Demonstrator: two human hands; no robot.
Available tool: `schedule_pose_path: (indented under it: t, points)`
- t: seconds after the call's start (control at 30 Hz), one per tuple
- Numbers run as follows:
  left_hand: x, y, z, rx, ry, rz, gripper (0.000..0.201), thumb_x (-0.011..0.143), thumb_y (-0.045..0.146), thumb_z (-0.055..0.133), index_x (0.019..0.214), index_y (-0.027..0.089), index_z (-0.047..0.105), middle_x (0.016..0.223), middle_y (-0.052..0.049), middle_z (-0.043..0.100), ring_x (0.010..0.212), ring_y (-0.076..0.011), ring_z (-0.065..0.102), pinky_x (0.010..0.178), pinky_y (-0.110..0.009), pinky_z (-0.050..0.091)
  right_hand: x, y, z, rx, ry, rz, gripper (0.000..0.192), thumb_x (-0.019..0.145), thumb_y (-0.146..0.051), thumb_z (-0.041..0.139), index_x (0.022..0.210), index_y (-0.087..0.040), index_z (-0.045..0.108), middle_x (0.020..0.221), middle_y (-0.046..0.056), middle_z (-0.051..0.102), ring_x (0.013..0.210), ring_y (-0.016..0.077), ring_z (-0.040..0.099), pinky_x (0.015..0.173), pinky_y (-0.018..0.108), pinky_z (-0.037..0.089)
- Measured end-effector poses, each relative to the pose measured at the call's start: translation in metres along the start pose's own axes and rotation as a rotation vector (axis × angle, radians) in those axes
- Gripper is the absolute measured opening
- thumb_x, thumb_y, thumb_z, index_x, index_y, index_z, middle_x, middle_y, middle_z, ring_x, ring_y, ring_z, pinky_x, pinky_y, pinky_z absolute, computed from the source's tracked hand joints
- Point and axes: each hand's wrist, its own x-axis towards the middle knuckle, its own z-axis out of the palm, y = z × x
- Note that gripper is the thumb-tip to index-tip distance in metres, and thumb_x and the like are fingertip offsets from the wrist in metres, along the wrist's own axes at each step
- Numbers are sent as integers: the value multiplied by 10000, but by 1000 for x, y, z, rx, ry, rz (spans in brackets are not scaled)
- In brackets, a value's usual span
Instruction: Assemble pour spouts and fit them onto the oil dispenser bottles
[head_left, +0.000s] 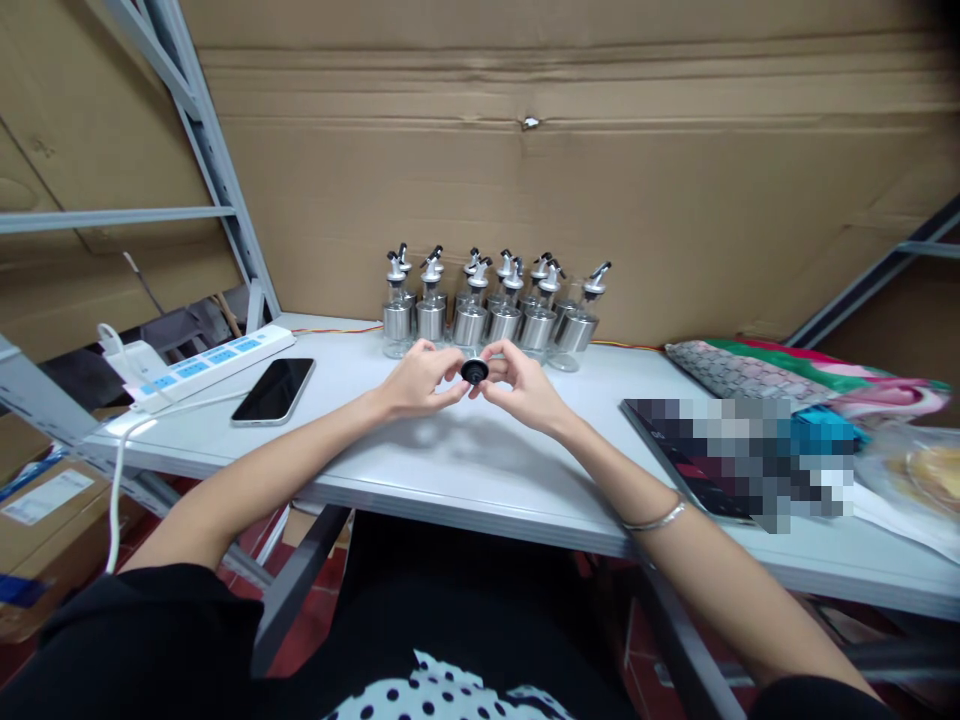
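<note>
Both hands meet above the table, in front of the bottles. Between their fingertips is a black round bottle stopper [475, 372], its ringed face turned toward me. My left hand [429, 378] pinches it from the left side. From the right, my right hand [519, 382] grips it with thumb and fingers; a silver bangle circles that forearm. Just behind the hands stand several glass oil bottles [504, 322] with steel sleeves, topped by silver pour spouts with black tips. The rightmost bottle [576, 330] shows most fully; the hands partly cover the bases of others.
A phone [274, 391] and a white power strip [214, 366] lie on the left of the table [450, 470]. To the right are a dark flat item [667, 450], partly blurred out, and a patterned cloth [787, 375]. Cardboard [600, 200] walls the back.
</note>
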Motion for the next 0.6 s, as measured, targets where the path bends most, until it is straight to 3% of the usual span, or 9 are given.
schedule_pose_path:
  t: [0.13,0.37,0.6]
  points:
    - [0,3,1,-45,-73,-3,243,819,349,356,757,165,502,676,13,565,587,-117,473,759,-329,318,0,0,-1,-20,-58,26,240,717,-225,554,893,-215,391,713,-24,643,681,140,625,666,292,466]
    - [-1,3,3,-37,-96,-22,200,772,338,407,719,165,493,677,18,575,588,-112,479,791,-326,330,-1,-5,-4,-161,-73,47,188,693,-202,536,842,-210,421,663,-25,631,655,135,604,608,256,435]
    - [-1,4,2,-33,-117,-12,232,775,351,390,732,162,518,703,1,603,606,-121,487,800,-345,324,-2,-6,-2,-159,-141,66,299,688,-156,507,976,-202,442,688,-23,659,628,129,623,625,251,447]
